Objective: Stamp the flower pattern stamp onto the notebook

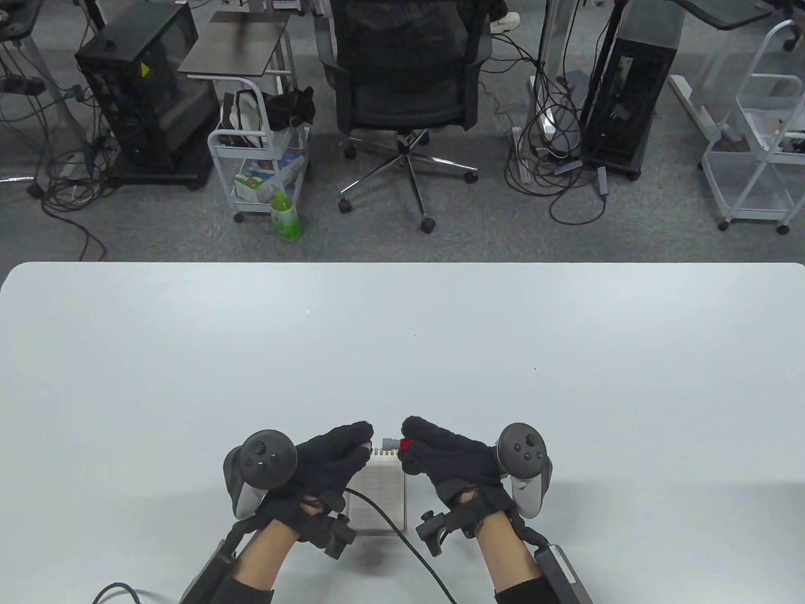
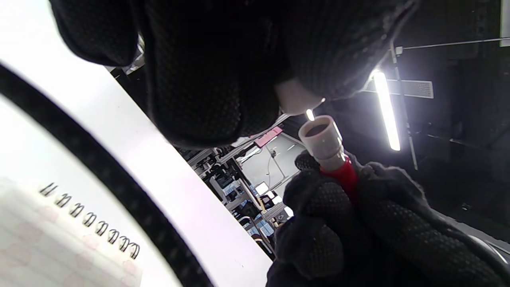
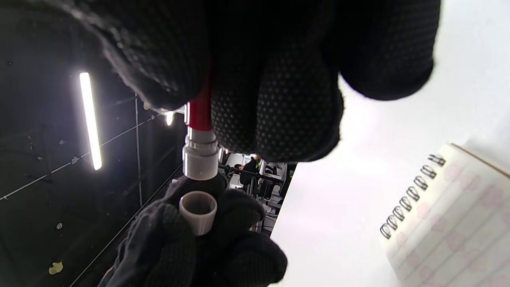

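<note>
A small spiral notebook [image 1: 383, 491] with lined, pink-flowered pages lies open on the white table [image 1: 402, 352] near its front edge, partly under both hands. It also shows in the left wrist view [image 2: 59, 243] and the right wrist view [image 3: 454, 223]. My right hand [image 1: 412, 440] grips a red stamp [image 1: 396, 443] with a pale grey tip [image 3: 200, 155], held above the notebook's spiral edge and pointing left. My left hand [image 1: 361, 440] pinches the stamp's grey cap [image 3: 198, 211], held just off the tip. The cap [image 2: 297, 99] and tip [image 2: 322, 139] are apart by a small gap.
A black glove cable [image 1: 383, 519] runs across the notebook page and shows in the left wrist view [image 2: 99, 171]. Beyond the table's far edge stand an office chair [image 1: 405, 82], a white cart [image 1: 261, 163] and computer towers.
</note>
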Motion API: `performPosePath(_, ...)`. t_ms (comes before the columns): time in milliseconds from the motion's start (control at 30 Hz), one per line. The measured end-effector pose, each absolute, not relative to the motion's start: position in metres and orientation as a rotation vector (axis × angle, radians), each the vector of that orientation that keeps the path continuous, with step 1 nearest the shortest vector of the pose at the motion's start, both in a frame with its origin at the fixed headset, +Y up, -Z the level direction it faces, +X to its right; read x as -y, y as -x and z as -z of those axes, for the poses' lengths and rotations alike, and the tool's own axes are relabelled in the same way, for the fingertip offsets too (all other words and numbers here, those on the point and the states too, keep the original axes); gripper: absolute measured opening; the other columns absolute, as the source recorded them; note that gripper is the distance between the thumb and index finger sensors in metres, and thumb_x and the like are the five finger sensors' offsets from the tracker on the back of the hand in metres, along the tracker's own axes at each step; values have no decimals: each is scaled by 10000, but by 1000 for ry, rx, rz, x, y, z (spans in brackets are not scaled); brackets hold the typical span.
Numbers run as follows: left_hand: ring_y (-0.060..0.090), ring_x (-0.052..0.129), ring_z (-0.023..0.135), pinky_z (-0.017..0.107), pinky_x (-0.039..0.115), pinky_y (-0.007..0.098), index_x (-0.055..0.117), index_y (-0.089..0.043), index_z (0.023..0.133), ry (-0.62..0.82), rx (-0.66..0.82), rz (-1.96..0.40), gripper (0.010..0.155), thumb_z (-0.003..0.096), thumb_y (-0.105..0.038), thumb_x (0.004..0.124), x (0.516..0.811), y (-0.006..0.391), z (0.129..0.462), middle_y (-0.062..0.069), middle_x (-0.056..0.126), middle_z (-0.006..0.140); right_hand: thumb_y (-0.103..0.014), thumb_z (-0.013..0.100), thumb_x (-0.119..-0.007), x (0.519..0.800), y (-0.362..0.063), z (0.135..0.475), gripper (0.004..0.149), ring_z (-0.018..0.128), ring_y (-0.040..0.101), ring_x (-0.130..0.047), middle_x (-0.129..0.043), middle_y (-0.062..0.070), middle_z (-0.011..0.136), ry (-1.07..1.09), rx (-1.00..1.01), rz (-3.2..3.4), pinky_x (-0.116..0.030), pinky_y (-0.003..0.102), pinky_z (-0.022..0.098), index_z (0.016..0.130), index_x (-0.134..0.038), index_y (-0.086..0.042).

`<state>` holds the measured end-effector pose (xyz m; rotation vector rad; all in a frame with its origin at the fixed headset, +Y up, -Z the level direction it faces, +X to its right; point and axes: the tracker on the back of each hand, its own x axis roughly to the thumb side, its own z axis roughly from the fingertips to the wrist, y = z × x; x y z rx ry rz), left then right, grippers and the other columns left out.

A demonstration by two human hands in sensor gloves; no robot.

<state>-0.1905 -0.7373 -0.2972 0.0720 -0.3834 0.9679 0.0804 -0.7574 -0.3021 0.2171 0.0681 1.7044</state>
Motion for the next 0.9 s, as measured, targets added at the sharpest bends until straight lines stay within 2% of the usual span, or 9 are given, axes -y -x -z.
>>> performPosePath(900, 229, 1097, 468, 576, 702, 620, 878, -139, 799, -116, 395, -973, 471, 389, -370, 852, 743, 186, 291, 82, 1028, 707, -293, 382, -897, 761, -67, 297, 473, 468, 307, -1075, -993, 145, 649, -241, -74, -1731, -819, 530, 438, 831, -860, -148)
